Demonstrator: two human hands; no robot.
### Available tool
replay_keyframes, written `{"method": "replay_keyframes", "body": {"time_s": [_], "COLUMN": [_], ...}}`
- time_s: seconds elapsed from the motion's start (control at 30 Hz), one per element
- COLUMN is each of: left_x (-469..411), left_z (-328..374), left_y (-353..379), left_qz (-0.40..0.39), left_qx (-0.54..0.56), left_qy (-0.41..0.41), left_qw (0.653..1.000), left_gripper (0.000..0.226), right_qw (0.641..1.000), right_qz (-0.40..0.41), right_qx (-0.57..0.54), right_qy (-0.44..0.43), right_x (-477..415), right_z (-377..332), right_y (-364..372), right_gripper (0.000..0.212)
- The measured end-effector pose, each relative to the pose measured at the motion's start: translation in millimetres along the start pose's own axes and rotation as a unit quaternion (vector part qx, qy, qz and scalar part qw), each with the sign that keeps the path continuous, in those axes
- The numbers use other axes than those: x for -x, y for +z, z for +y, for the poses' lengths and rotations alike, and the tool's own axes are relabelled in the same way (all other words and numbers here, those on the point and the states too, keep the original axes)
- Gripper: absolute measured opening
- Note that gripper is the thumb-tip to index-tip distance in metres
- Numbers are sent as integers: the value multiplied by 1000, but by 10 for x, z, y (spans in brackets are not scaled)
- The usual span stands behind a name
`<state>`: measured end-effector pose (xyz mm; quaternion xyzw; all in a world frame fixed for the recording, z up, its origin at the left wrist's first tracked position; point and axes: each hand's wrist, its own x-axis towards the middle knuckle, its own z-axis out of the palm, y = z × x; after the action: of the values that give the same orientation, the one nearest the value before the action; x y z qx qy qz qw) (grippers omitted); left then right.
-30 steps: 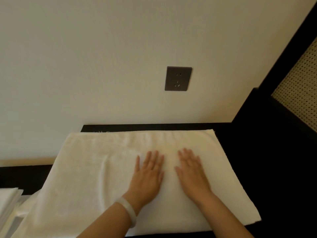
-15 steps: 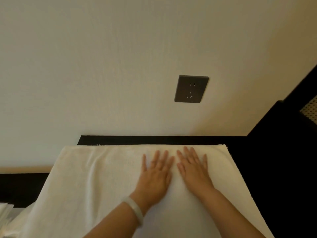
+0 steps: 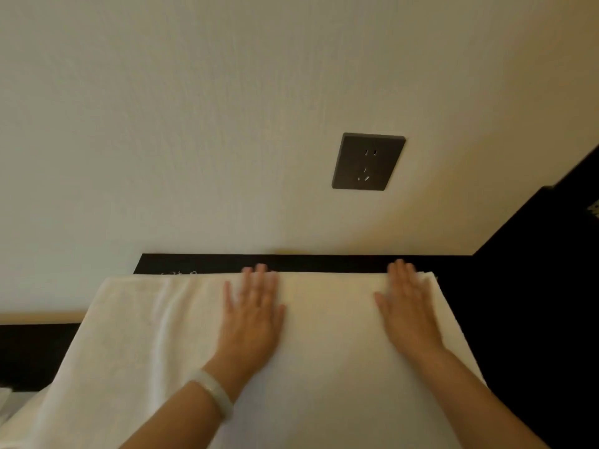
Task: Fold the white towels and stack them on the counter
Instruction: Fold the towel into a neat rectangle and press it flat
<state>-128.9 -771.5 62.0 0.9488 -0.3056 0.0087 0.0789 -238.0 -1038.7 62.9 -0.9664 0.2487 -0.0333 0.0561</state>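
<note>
A large white towel (image 3: 146, 345) lies spread flat over the dark counter (image 3: 518, 319), its far edge close to the wall. My left hand (image 3: 252, 314) presses flat on the towel near the middle of the far edge, fingers straight, a pale bangle on the wrist. My right hand (image 3: 408, 309) presses flat near the towel's far right corner, fingertips reaching its edge. Both hands are blurred by motion. A few soft creases run down the towel's left part.
A dark wall socket (image 3: 368, 162) sits on the cream wall above the counter. A black panel (image 3: 557, 228) rises at the right. The edge of other white cloth (image 3: 6, 400) shows at the bottom left.
Both hands slid away from me to the towel's far edge and spread apart, the right one going toward the right corner. The view tilted upward.
</note>
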Motion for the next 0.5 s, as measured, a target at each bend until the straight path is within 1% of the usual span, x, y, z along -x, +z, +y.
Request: {"method": "replay_keyframes", "body": {"time_s": [0.07,0.1,0.13,0.17,0.23,0.3,0.33,0.37,0.4,0.43,0.47,0.5], "left_x": [212,290,316,312,284,296,335,391,466,556,663,790], "left_z": [301,347,313,210,-38,-327,-446,-505,-489,-401,-244,-52], "left_y": [85,92,93,132,98,48,11,-30,-69,-98,-124,-94], "left_qz": [-8,-27,-33,-24,-29,-35,-45,-60,-62,-51,-28,-18], "left_qx": [-5,-10,-14,-14,-19,-16,-14,-7,7,12,3,-8], "left_qy": [142,175,173,147,64,-19,-54,-87,-110,-113,-96,-61], "left_qw": [990,984,984,989,997,999,997,994,992,992,995,998], "left_gripper": [55,54,54,56,63,74,78,83,86,87,86,80], "right_qw": [992,988,988,993,1000,992,986,983,985,989,993,997], "right_qz": [-25,-42,-49,-36,-12,-34,-42,-31,-1,29,50,58], "right_qx": [-21,-19,-14,-6,10,7,17,36,52,57,50,33], "right_qy": [-120,-146,-143,-112,5,123,160,176,166,135,91,47], "right_x": [259,353,391,397,416,483,550,626,711,803,897,998], "right_z": [-223,-199,-86,83,527,873,958,971,915,784,605,378], "right_y": [131,150,119,85,29,-39,-70,-108,-126,-158,-172,-151], "right_gripper": [74,71,68,65,59,58,60,60,61,64,67,67]}}
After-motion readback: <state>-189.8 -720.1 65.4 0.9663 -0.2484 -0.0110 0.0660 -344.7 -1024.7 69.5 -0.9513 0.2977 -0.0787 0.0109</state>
